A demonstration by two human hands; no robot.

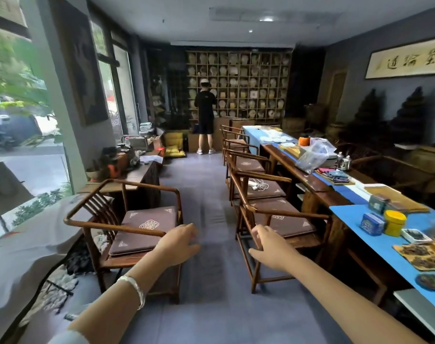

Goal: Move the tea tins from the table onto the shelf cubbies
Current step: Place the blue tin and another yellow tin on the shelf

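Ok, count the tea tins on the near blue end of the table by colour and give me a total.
Blue tins: 1
Yellow tins: 1
Green tins: 1
Total: 3, all on the table, none in either hand.

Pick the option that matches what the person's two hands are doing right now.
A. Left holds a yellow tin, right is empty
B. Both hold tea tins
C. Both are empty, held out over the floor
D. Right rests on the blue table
C: the left hand and right hand hold nothing, fingers relaxed above the floor, while the yellow tin and blue tin sit on the blue table.
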